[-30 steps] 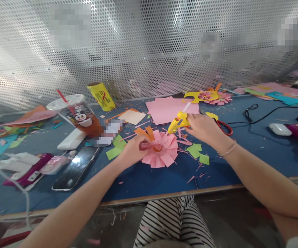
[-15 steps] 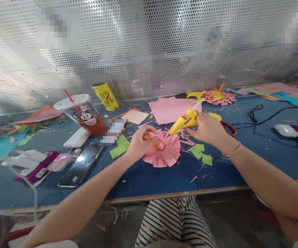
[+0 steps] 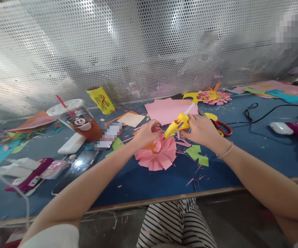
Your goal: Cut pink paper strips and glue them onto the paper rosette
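A pink paper flower (image 3: 161, 159) with layered petals and an orange centre lies at the desk's front middle. My left hand (image 3: 148, 133) is at its far left side, fingers curled and closed on its petals; the fingertips are partly hidden. In my right hand (image 3: 202, 129) is a yellow hot glue gun (image 3: 177, 125), a clear glue stick poking from its back. The nozzle points down and left, close to the flower's upper petals. Behind my right hand lie red-handled scissors (image 3: 225, 129), partly covered.
Pink paper sheets (image 3: 164, 109), green paper squares (image 3: 203, 160) and scraps lie around. At left stand a drink cup (image 3: 80, 120) and a yellow tube (image 3: 101, 100), near a phone (image 3: 73, 172) and purple power strip (image 3: 30, 175). A perforated metal panel (image 3: 128, 51) rises behind the desk.
My left hand has shifted from the flower's left side toward its far edge. The glue gun has dipped slightly, still in my right hand. The whole view has moved a little.
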`<move>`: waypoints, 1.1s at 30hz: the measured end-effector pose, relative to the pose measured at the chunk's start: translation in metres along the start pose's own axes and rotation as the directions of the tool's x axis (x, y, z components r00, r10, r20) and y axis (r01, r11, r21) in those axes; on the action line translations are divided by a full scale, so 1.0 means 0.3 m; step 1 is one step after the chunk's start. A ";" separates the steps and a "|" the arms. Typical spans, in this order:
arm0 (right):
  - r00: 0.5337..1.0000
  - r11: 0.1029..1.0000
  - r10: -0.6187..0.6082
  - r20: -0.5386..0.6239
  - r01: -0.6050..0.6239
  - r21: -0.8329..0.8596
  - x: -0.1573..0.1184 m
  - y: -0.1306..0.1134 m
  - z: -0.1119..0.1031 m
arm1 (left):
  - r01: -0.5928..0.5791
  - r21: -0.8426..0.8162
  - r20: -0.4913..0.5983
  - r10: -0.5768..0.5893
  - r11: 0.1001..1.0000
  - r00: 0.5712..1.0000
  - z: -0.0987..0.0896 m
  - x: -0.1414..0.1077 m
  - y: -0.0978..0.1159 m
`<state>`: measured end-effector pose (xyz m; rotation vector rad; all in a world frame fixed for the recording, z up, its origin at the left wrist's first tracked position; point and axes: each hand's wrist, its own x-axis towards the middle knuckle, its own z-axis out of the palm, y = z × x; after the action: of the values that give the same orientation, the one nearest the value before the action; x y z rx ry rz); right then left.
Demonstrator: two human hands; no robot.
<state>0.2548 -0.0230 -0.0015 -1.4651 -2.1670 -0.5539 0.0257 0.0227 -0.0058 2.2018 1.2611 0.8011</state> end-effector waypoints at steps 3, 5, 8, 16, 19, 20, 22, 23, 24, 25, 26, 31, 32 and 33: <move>1.000 1.000 -0.009 -0.012 0.008 -0.010 -0.001 -0.005 0.006 | 0.019 -0.157 -0.028 -0.024 0.987 0.999 0.015 0.001 -0.016; 1.000 1.000 -0.025 -0.016 0.025 -0.013 -0.002 -0.008 0.010 | 0.052 -0.245 -0.028 -0.061 0.968 0.998 0.019 -0.007 -0.017; 0.999 0.998 -0.052 -0.007 0.052 -0.021 -0.006 -0.017 0.015 | 0.084 -0.318 -0.005 -0.090 0.944 0.996 0.016 -0.022 -0.014; 0.988 0.991 -0.133 0.075 0.135 -0.021 -0.018 -0.047 0.030 | 0.057 -0.227 0.049 -0.047 0.972 0.998 -0.027 -0.042 -0.024; 0.982 0.987 -0.156 0.105 0.159 -0.023 -0.020 -0.056 0.033 | 0.030 -0.098 0.054 -0.024 0.995 0.998 -0.052 -0.046 -0.014; 0.981 0.986 -0.160 0.113 0.164 -0.024 -0.020 -0.058 0.034 | 0.022 -0.061 0.057 -0.019 0.998 0.998 -0.060 -0.047 -0.008; 0.978 0.984 -0.170 0.125 0.174 -0.027 -0.021 -0.062 0.035 | 0.008 -0.012 0.062 -0.007 1.000 0.998 -0.073 -0.050 0.004; 0.975 0.983 -0.178 0.130 0.183 -0.027 -0.021 -0.063 0.035 | 0.003 0.003 0.066 -0.004 1.000 0.998 -0.077 -0.051 0.009; 0.972 0.980 -0.191 0.135 0.196 -0.027 -0.021 -0.062 0.035 | -0.001 0.013 0.071 0.000 1.000 0.997 -0.080 -0.053 0.013; 0.969 0.977 -0.204 0.141 0.210 -0.027 -0.022 -0.060 0.034 | -0.004 0.017 0.075 0.003 1.000 0.997 -0.081 -0.054 0.016; 0.965 0.974 -0.217 0.146 0.223 -0.026 -0.022 -0.057 0.033 | -0.007 0.018 0.077 0.006 1.000 0.997 -0.081 -0.055 0.018; 0.956 0.966 -0.248 0.156 0.256 -0.036 -0.019 -0.025 0.024 | -0.006 0.018 0.073 0.004 1.000 0.997 -0.078 -0.058 0.021; 0.957 0.966 -0.244 0.159 0.254 -0.043 -0.018 -0.020 0.023 | -0.004 0.021 0.074 0.003 1.000 0.997 -0.078 -0.058 0.021; 0.957 0.967 -0.241 0.162 0.252 -0.051 -0.017 -0.016 0.022 | -0.004 0.027 0.077 0.001 1.000 0.997 -0.078 -0.058 0.020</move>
<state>0.2510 -0.0247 -0.0104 -1.3197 -2.4971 -0.6259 0.0062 0.0073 0.0105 2.2342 1.2393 0.6973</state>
